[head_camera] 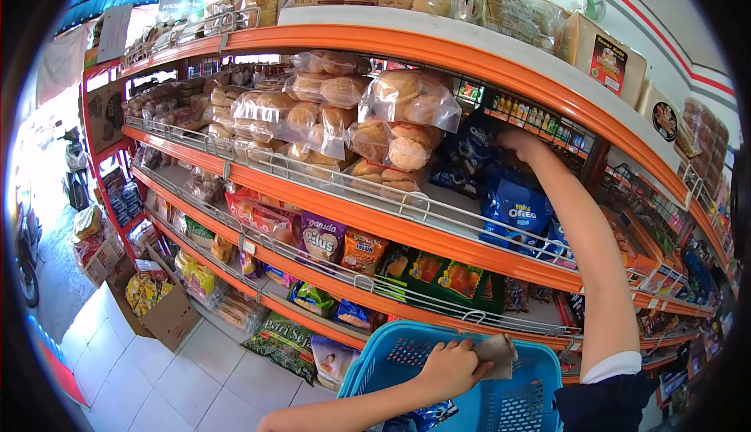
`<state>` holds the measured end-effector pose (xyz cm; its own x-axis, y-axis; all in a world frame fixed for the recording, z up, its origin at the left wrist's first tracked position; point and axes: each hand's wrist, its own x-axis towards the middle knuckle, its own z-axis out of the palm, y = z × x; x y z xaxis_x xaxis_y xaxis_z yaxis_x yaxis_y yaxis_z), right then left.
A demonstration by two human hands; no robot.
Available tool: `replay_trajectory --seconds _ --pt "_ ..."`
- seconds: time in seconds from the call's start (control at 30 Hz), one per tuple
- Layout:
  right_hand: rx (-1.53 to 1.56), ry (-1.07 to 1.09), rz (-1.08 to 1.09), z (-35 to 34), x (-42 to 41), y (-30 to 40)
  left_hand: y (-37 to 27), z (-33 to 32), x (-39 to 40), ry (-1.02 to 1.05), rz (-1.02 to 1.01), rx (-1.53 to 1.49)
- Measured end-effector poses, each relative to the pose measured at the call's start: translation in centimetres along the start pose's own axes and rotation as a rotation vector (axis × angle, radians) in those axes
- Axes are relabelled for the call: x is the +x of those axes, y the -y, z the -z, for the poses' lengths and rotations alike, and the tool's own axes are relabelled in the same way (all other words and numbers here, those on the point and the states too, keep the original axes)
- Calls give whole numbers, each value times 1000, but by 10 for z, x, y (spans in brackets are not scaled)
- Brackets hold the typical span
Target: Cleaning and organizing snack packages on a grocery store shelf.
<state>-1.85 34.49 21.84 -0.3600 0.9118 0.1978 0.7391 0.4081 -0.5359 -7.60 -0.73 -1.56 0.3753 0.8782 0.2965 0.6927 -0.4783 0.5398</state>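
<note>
My left hand (452,367) grips a folded grey-brown cloth (496,355) over a blue plastic shopping basket (545,361). Blue snack packets (434,414) lie in the bottom of that basket, partly hidden by my left forearm. My right hand (516,141) reaches deep into the middle shelf, at the edge of a dark blue Oreo bag (466,147). Its fingers are shaded and partly hidden, so whether they grip the bag is unclear. Below it, a blue Mini Oreo bag (519,212) stands behind the wire rail.
Clear bags of buns (405,103) are stacked left of my right hand. An orange shelf edge (375,209) with a wire guard (352,179) runs across. Several snack bags (322,238) fill lower shelves. A cardboard box (167,317) of yellow packets sits on the tiled floor (223,397).
</note>
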Motion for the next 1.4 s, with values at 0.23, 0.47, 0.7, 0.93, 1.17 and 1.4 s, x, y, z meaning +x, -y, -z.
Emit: replay_trajectory --seconds 0.23,0.47,0.7,0.93,1.17,1.4 --pt "-281 92 13 -3 -24 23 1 -5 1 -42 -28 -9" --pt "-454 358 131 -11 -23 41 -4 -6 0 -9 -31 5" --pt "-550 244 95 -17 -19 33 0 -5 0 -9 -3 11" --pt "-779 152 258 -13 -47 48 -2 -2 1 60 17 17" --pt "-471 387 596 -13 -48 42 -8 1 2 99 9 20" --pt "-794 288 386 -6 -43 22 -7 -6 2 103 8 39"
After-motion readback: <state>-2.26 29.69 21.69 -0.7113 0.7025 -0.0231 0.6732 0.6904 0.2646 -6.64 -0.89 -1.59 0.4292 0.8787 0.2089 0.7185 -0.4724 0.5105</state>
